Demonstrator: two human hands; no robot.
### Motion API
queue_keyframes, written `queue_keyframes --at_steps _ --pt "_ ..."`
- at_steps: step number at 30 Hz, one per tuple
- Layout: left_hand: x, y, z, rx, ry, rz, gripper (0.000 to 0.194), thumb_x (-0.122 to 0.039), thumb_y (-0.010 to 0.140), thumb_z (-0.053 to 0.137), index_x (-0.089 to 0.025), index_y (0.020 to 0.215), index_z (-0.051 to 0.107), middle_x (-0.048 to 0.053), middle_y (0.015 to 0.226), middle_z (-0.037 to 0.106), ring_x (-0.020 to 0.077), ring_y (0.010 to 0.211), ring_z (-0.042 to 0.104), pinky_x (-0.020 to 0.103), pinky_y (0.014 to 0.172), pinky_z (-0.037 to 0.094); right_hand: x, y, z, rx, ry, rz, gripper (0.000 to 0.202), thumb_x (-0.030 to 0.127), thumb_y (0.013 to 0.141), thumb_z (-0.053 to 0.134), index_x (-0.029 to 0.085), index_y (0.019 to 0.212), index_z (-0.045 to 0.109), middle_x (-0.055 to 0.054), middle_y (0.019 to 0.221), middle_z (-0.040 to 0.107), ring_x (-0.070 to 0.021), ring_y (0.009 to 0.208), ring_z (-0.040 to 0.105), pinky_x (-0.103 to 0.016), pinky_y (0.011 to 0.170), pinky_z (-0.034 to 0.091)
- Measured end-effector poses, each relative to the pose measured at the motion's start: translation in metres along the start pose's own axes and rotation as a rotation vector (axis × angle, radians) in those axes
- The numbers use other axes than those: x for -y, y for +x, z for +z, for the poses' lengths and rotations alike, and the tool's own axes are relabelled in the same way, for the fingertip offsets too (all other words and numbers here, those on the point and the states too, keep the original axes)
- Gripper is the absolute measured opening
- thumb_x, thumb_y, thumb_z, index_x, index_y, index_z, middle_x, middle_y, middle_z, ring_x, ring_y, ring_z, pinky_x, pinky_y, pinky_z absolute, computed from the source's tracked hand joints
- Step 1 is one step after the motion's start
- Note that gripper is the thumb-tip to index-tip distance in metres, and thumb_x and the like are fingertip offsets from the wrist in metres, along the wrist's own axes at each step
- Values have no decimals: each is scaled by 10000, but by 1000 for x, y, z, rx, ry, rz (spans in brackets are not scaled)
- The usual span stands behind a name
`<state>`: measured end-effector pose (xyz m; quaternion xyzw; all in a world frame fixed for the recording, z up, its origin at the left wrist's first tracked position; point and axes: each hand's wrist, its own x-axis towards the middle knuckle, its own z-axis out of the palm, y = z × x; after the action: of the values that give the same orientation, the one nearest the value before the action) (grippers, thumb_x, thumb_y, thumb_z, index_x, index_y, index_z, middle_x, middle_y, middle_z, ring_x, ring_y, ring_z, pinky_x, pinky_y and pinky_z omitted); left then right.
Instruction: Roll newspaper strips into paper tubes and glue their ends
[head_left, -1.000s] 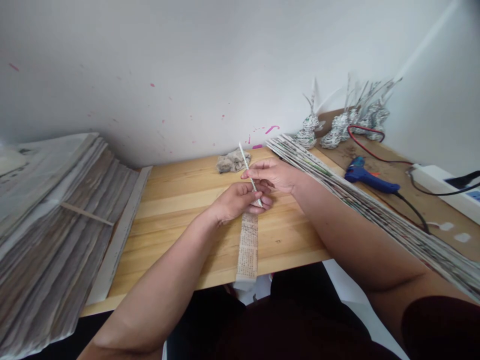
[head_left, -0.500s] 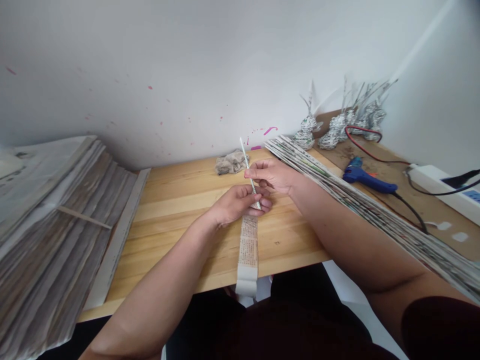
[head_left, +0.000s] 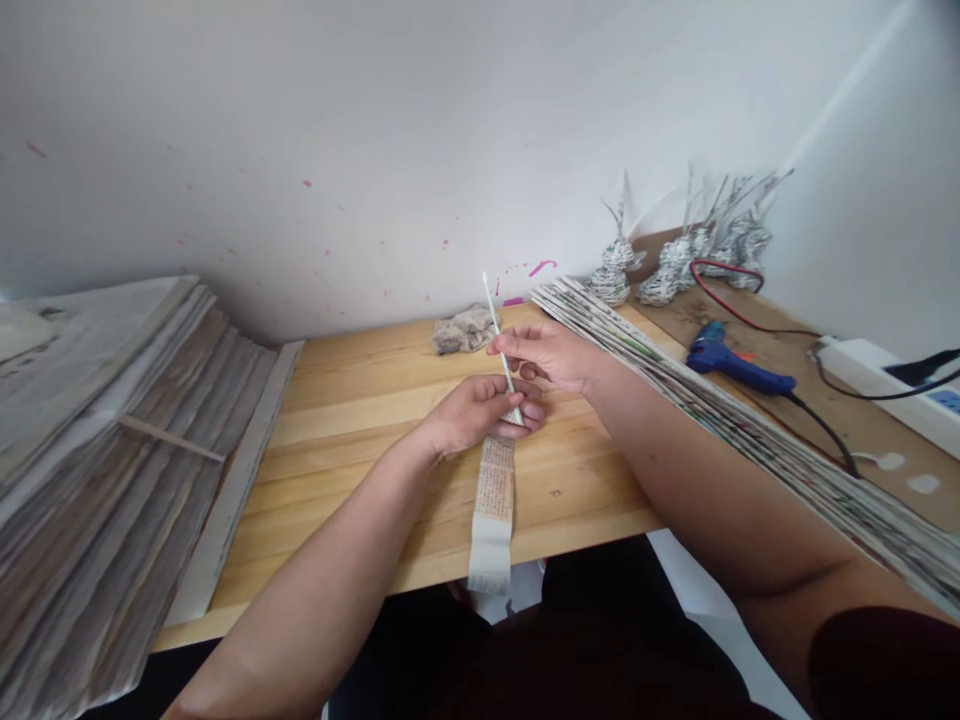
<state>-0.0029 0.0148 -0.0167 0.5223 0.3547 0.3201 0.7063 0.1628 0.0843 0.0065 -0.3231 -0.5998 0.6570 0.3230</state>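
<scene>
A thin rolled paper tube (head_left: 491, 299) stands at a slant between my hands, its upper end pointing toward the wall. My left hand (head_left: 487, 410) is closed around its lower end, thumb on top. Higher up, the thumb and fingers of my right hand (head_left: 541, 352) pinch the same tube. From under my left hand a printed newspaper strip (head_left: 495, 485) runs toward me and hangs over the table's front edge. The join between strip and tube is hidden by my left fingers. Just behind the tube lies a crumpled grey-brown rag (head_left: 461, 330).
A tall stack of newspaper (head_left: 150, 450) covers the left side of the wooden table (head_left: 337, 400). Along the right lies a bundle of long paper tubes (head_left: 645, 360). Beyond it are a blue glue gun (head_left: 739, 368), a white power strip (head_left: 885, 385) and several woven paper figures (head_left: 613, 270).
The strip's loose end hangs slightly differently over the edge, showing print at its tip. Both hands keep their hold on the tube. The whole view has shifted slightly.
</scene>
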Motion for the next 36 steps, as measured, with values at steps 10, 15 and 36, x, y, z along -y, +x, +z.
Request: queue_keyframes --at_steps 10,15,36 --pt "-3 -2 4 7 -8 -53 343 -357 838 711 -97 1053 647 136 939 705 214 863 696 402 803 550 -2 -1 3 145 -16 73 351 438 751 797 123 792 646 46 475 532 -61 360 449 -190 351 294" --pt "-5 -4 5 20 -14 -80 333 -363 834 716 -107 1038 656 141 961 712 207 861 698 387 812 543 1 -3 5 57 -4 56 363 419 683 849 137 718 622 72 477 481 -34 367 397 -177 343 243" --pt "-21 -1 -16 -313 -307 8 158 -153 907 598 -91 1001 710 105 866 722 171 774 715 272 650 617 -1 -1 0 -20 -193 -59 294 351 724 820 158 857 641 -9 783 689 -92 668 599 -182 537 428"
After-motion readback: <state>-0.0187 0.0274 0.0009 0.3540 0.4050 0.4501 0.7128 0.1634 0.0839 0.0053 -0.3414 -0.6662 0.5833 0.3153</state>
